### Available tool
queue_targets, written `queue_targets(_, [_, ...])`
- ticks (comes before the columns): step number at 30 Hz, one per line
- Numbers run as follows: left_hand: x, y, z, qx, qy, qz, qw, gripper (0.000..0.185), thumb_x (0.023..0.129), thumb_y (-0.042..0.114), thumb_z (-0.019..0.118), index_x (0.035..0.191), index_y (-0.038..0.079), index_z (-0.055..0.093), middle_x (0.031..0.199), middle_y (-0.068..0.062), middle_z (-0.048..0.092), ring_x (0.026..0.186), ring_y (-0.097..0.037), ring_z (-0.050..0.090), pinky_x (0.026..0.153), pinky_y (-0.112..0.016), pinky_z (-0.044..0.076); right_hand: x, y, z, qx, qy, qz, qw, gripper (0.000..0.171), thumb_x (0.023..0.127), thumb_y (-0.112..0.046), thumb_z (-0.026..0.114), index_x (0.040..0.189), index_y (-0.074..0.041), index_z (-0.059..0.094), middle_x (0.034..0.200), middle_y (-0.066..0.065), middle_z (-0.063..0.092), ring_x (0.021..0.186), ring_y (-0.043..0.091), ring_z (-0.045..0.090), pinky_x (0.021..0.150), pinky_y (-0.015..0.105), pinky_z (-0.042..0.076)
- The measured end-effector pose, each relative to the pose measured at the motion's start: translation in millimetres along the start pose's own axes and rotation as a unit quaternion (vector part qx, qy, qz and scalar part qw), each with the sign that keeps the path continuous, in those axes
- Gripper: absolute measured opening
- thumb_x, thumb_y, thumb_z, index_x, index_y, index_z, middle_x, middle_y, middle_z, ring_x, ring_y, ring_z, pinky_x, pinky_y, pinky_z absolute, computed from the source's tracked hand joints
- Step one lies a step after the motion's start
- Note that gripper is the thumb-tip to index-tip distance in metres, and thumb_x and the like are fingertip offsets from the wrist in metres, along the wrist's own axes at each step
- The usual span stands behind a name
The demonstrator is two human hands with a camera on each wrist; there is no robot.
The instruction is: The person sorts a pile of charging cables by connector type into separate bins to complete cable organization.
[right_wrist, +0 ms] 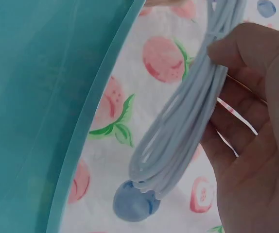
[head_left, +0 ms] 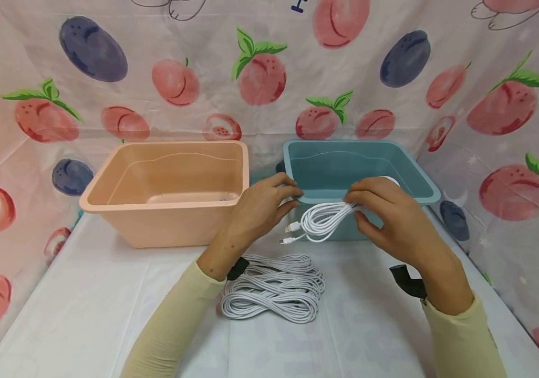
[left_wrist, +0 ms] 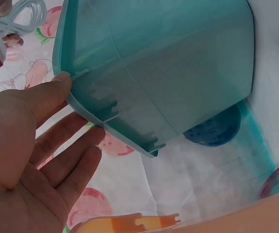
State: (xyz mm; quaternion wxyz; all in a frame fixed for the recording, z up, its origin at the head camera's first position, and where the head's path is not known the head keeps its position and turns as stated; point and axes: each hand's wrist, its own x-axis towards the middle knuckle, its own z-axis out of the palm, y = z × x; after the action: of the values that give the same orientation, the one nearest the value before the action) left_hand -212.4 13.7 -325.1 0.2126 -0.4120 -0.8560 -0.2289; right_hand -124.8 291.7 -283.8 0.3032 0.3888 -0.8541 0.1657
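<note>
Just right of centre in the head view, the right hand (head_left: 394,215) grips a coiled white cable (head_left: 324,220), fingers and thumb curled round one end of the bundle; the right wrist view shows the same grip, with the looped strands (right_wrist: 178,145) hanging down past the palm (right_wrist: 256,160). The coil's free end points left, and its 2 plugs (head_left: 290,233) dangle at the lower left of the bundle, just in front of the teal tub (head_left: 421,181). The cable is held in the air against the tub's front wall, below its rim. The left hand (head_left: 262,207) sits at centre frame with its fingers relaxed and nearly straight, fingertips touching the teal tub's front left corner; in the left wrist view the fingers (left_wrist: 57,145) lie open against the underside of the tub's rim (left_wrist: 88,104), holding nothing. A peach tub (head_left: 165,210) stands at centre left, close beside the teal one. In the lower centre of the head view, 2 more coiled white cables (head_left: 274,289) lie on the white table cover (head_left: 85,315), between the 2 forearms in cream sleeves. A fruit-printed cloth (head_left: 269,68) fills the top and both sides of the frame behind the tubs.
</note>
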Motion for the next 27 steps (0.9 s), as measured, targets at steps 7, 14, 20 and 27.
queue_targets(7, [0.7,0.3,0.5,0.003,-0.005,-0.007,1.0,0.022,0.1,0.023,0.078,0.12,0.019,0.082,0.123,0.001,0.069,0.11,-0.017,0.071,0.089,-0.031,0.058,-4,14,-2,-0.014,0.045,0.014,0.999,0.04,0.081,0.013,0.078,0.119,0.002,0.073,0.123,0.018,0.068,0.116,0.036,0.062,0.114,0.013,0.035])
queue_targets(14, [1.2,0.3,0.3,0.007,-0.009,-0.009,0.9999,0.023,0.099,0.02,0.078,0.122,0.019,0.082,0.124,0.0,0.069,0.111,-0.018,0.071,0.091,-0.032,0.058,-9,31,2,-0.013,0.069,0.024,0.997,0.038,0.084,0.015,0.074,0.121,0.006,0.072,0.123,0.021,0.068,0.119,0.04,0.061,0.113,0.014,0.037])
queue_targets(20, [1.6,0.9,-1.0,0.001,-0.007,-0.01,0.9999,0.023,0.099,0.023,0.078,0.121,0.019,0.082,0.123,0.001,0.069,0.108,-0.017,0.071,0.088,-0.031,0.058,-15,46,7,-0.02,0.076,0.075,0.994,0.038,0.086,0.016,0.075,0.122,0.005,0.071,0.124,0.021,0.069,0.12,0.039,0.061,0.114,0.013,0.034])
queue_targets(27, [1.8,0.7,-1.2,-0.002,-0.016,-0.016,0.9997,0.024,0.099,0.023,0.078,0.122,0.018,0.082,0.123,-0.001,0.069,0.11,-0.018,0.071,0.091,-0.032,0.058,-21,58,15,-0.025,0.105,0.107,0.988,0.039,0.084,0.016,0.078,0.12,0.001,0.074,0.123,0.018,0.071,0.119,0.039,0.063,0.113,0.015,0.037])
